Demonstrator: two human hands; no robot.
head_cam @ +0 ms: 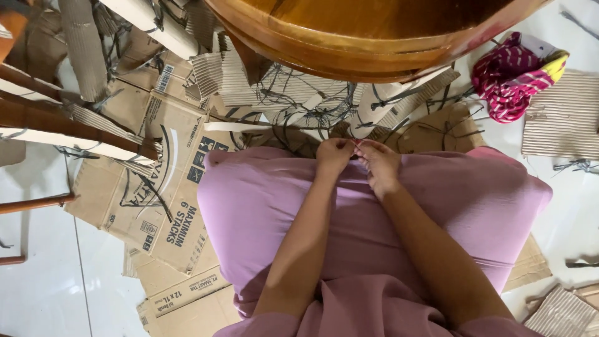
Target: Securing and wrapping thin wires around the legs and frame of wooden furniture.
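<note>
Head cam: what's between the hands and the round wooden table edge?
Head view: torn corrugated cardboard strips tangled with dark cord lie between the hands (left hand, right hand) and the wooden table.

A thin red thread-like piece (357, 145), too small to make out clearly, is pinched between the fingertips of the 2 hands. It sits just below the round wooden table's rim (349, 59), over the mauve-clothed lap.

- two hands: left hand (334, 155) and right hand (379, 163), fingertips meeting
- one round wooden surface (374, 37)
- one pink and yellow cloth bundle (515, 76)
- one large flattened printed cardboard box (156, 187)
- many corrugated cardboard strips (237, 78), too tangled to count
- many dark strings (299, 100), uncountable
</note>
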